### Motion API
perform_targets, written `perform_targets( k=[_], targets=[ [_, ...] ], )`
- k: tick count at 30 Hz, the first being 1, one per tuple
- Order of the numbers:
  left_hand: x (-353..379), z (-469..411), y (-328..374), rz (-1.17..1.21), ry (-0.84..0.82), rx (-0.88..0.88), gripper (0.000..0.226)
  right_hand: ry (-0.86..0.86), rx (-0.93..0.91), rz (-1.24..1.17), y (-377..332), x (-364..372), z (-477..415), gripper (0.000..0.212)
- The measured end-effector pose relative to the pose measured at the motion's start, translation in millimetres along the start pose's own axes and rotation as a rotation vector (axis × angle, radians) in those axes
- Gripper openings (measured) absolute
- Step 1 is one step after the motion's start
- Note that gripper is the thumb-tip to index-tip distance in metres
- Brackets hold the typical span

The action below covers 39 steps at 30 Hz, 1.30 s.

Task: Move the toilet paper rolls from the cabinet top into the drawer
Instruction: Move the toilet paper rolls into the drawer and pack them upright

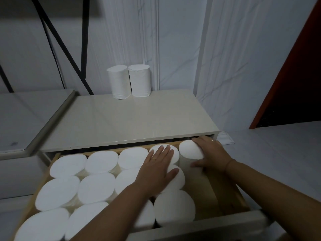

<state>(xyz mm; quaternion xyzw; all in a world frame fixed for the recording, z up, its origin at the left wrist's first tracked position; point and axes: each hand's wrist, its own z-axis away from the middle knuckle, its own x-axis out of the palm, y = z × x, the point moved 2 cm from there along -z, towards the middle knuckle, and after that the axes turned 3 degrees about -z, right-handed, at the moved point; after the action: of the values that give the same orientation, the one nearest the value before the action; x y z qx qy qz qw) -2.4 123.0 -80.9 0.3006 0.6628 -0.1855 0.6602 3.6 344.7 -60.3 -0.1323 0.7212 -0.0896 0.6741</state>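
Right hand (211, 153) grips a toilet paper roll (190, 151), seating it in the drawer (241, 199) corner; left hand (159, 168), fingers straight, steadies neighbouring rolls (178, 178) (two upright rolls (140, 82) stand on the cabinet top (121, 122)).

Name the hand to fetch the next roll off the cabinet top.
Likely left. The left hand lies flat and open on stored rolls in the drawer, holding nothing. The right hand grips the roll at the drawer's back right. The two upright rolls on the cabinet top stand left of both hands.
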Motion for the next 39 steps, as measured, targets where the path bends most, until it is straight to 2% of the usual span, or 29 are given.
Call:
perform_targets(
  k=[8, 13, 18, 22, 27, 34, 39],
  targets=[
    [-1.6, -0.7, 0.3, 0.068, 0.009, -0.009, 0.065, 0.017, -0.036, -0.052, -5.9, -1.8, 7.1, 0.09],
    [-17.6, 0.4, -11.0, 0.225, 0.141, 0.012, 0.063, 0.097, -0.143, -0.203, -37.4, -25.4, 1.8, 0.065],
    [-47.5, -2.6, -41.8, 0.202, 0.234, -0.002, 0.061, 0.229, -0.143, -0.465, -74.5, -40.0, -32.7, 0.051],
    [-68.4, -9.5, -79.2, 0.203, 0.25, -0.112, 0.062, 0.223, -0.048, -0.665, -96.5, -30.8, -84.1, 0.056],
    [-84.1, -16.8, -121.5, 0.234, 0.247, -0.18, 0.062, 0.242, 0.052, -0.838, -111.5, -17.5, -152.4, 0.073],
    [-85.4, -48.3, -152.1, 0.198, 0.213, -0.207, 0.064, 0.334, 0.075, -0.768, -123.2, -13.8, -245.5, 0.092],
    [-69.9, -64.1, -157.4, 0.097, 0.089, -0.207, 0.067, 0.382, 0.089, -0.754, -124.1, -8.1, -295.9, 0.096]
  ],
)
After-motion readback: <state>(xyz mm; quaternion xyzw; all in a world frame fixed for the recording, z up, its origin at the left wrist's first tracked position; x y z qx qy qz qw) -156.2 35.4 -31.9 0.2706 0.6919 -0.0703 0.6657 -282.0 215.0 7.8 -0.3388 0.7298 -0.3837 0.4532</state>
